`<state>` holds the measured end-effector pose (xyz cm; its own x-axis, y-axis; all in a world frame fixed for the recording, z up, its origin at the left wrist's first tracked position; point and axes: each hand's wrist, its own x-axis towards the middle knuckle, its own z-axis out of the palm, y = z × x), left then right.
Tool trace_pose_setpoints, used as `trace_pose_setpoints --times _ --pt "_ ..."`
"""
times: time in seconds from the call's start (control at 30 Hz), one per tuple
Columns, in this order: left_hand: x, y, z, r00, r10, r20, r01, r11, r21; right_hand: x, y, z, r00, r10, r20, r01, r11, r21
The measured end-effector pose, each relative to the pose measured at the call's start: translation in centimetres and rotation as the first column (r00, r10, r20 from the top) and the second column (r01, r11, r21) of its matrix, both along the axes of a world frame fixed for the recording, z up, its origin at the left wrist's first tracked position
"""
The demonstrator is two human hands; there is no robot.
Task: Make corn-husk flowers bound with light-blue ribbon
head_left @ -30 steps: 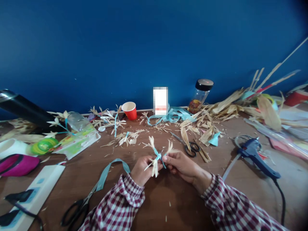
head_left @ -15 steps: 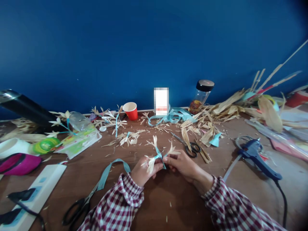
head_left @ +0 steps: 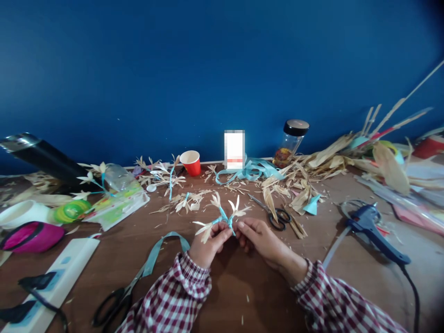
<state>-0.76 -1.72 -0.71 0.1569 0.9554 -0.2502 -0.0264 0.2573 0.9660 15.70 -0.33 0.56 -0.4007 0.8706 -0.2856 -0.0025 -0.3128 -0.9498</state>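
Observation:
A corn-husk flower sprig (head_left: 224,215) stands up between my hands, with three pale blooms on stems wrapped in light blue ribbon. My left hand (head_left: 208,243) pinches the joined stems near their lower end, thumb on top. Close beside the stem, my right hand (head_left: 258,236) has thumb and forefinger pressed together; whatever lies between them is too small to make out. A strip of light blue ribbon (head_left: 152,256) curls on the table left of my left hand. Under its end lie black-handled scissors (head_left: 113,303). A second pair of scissors (head_left: 279,218) rests beyond my right hand.
A blue glue gun (head_left: 376,231) lies at right, its cord trailing forward. Husks (head_left: 329,155), a ribbon heap (head_left: 258,169), a lidded jar (head_left: 293,143) and a red paper cup (head_left: 190,163) line the blue wall. At left are a power strip (head_left: 71,268) and a black flask (head_left: 45,157).
The sprig has turned in my left hand, so its blooms now spread to both sides. My right hand has drawn slightly away from the stem. The view has shifted a little.

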Motion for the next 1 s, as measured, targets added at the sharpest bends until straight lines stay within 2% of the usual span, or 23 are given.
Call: trace_pose_setpoints --times 0.1,0.2,0.33,0.53,0.8,0.9,1.0 --pt "0.0 0.0 -0.1 0.997 0.042 0.063 -0.038 0.998 -0.054 0.0 -0.1 -0.1 0.999 0.045 -0.004 -0.045 0.999 0.004" --pt "0.1 -0.1 -0.1 0.997 0.036 0.070 -0.029 0.996 -0.088 0.2 0.0 -0.1 0.996 0.083 -0.045 -0.083 0.997 0.005" --pt "0.3 -0.1 -0.2 0.997 0.016 0.080 -0.010 0.997 -0.080 0.5 0.0 0.0 0.990 0.110 -0.082 -0.111 0.994 -0.003" --pt "0.5 -0.2 0.0 0.989 0.079 0.124 -0.068 0.993 -0.093 0.6 0.0 -0.2 0.987 0.118 -0.106 -0.121 0.993 -0.018" --pt "1.1 -0.3 -0.5 0.980 0.097 0.172 -0.096 0.995 -0.011 0.2 0.0 0.2 0.994 0.095 -0.051 -0.094 0.995 0.024" --pt "1.0 -0.2 -0.6 0.976 0.122 0.183 -0.114 0.992 -0.050 0.0 -0.1 0.1 1.000 0.027 -0.010 -0.026 0.997 0.068" --pt "0.9 -0.1 -0.6 0.978 0.093 0.188 -0.078 0.993 -0.087 -0.1 -0.1 -0.1 0.998 -0.070 0.001 0.070 0.991 0.112"
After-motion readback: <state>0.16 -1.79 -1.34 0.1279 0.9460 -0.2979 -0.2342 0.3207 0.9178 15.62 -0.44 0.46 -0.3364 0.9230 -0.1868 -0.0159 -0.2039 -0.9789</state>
